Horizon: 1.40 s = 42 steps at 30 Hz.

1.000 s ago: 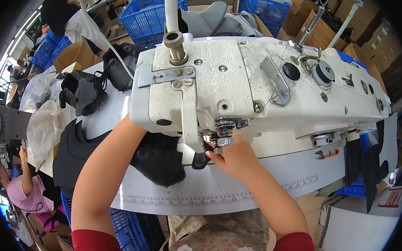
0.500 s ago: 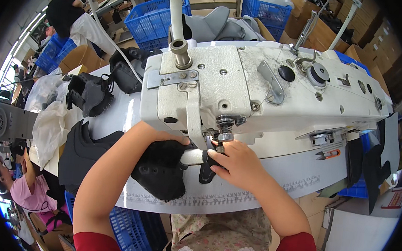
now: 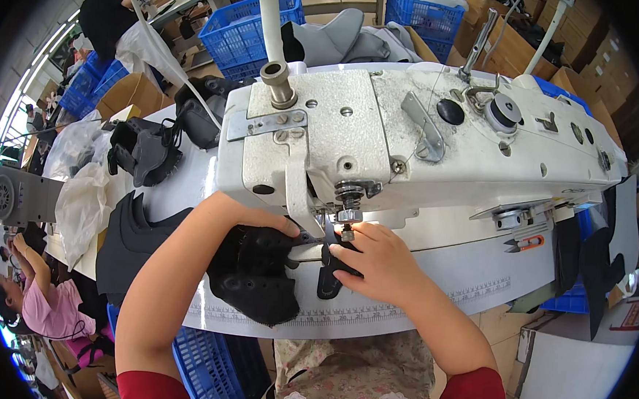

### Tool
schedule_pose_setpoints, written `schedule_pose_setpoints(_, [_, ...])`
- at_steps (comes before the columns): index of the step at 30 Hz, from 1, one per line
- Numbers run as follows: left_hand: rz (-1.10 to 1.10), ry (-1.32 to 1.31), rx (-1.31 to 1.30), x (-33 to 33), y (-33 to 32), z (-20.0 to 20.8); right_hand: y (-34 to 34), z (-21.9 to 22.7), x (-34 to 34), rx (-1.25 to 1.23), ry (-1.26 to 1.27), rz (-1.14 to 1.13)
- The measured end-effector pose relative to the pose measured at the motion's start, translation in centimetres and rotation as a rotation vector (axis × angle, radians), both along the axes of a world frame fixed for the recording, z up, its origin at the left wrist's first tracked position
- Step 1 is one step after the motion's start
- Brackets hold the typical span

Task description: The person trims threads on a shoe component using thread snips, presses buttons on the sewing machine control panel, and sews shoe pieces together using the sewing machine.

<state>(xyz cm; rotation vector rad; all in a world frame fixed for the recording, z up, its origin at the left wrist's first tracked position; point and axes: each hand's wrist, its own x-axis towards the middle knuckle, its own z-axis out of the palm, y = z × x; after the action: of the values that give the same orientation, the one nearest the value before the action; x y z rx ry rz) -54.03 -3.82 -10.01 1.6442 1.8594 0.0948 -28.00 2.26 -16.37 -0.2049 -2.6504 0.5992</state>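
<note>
Under the head of a white sewing machine (image 3: 315,97), both my hands are at a piece of black work. My left hand (image 3: 256,216) grips a black shoe upper (image 3: 255,291) with small eyelet holes; its thumb lies on top beside the needle area, and its other fingers are hidden. The upper hangs over the narrow machine arm towards me. On the other side of the presser foot, my right hand (image 3: 380,258) is closed with bent fingers on a narrow black strap (image 3: 327,279) with a rounded end. Whether strap and upper are joined is hidden by the machine.
Flat black cut pieces (image 3: 130,239) lie at the left, with finished-looking black uppers (image 3: 147,149) behind them. Orange-handled thread snips (image 3: 525,244) rest right of my hand. A ruler strip (image 3: 408,300) runs along the table's front edge. Blue crates (image 3: 242,34) stand behind; co-workers are at the left.
The black upper has shifted slightly and turned, showing more of its folded inside. Both hands keep their hold in nearly the same place. The whole view has tilted a little.
</note>
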Motion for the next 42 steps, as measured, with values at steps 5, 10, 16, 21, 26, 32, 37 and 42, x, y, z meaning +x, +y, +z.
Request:
schedule_pose_setpoints(5, [-0.079,0.062,0.039,-0.4,0.1,0.8,-0.2,0.1,-0.1,0.009,0.026,-0.018])
schedule_pose_setpoints(10, [-0.248,0.367,0.506,-0.5,-0.8,0.1,-0.4,0.2,-0.5,0.032,0.042,-0.071])
schedule_pose_setpoints(16, [0.011,0.399,0.251,2.9,-4.4,4.8,0.0,-0.2,-0.3,0.028,0.062,-0.072])
schedule_pose_setpoints(21, [-0.14,0.206,0.286,5.4,-8.9,6.8,-0.1,-0.5,-0.3,0.012,0.057,-0.061])
schedule_pose_setpoints(26, [-0.124,0.1,0.292,4.8,-10.2,4.9,-0.3,-0.4,-0.3,0.02,0.058,-0.058])
schedule_pose_setpoints(32, [-0.156,-0.05,0.273,4.1,-10.2,4.2,-2.1,0.1,-1.0,0.068,0.058,-0.038])
schedule_pose_setpoints(37, [-0.161,-0.07,0.273,4.4,-9.8,4.2,-5.1,1.6,-2.2,-0.626,-0.107,-0.043])
schedule_pose_setpoints(42, [-0.33,-0.188,0.435,3.4,-8.6,3.4,-5.6,0.6,-3.6,-1.135,-0.219,-0.073])
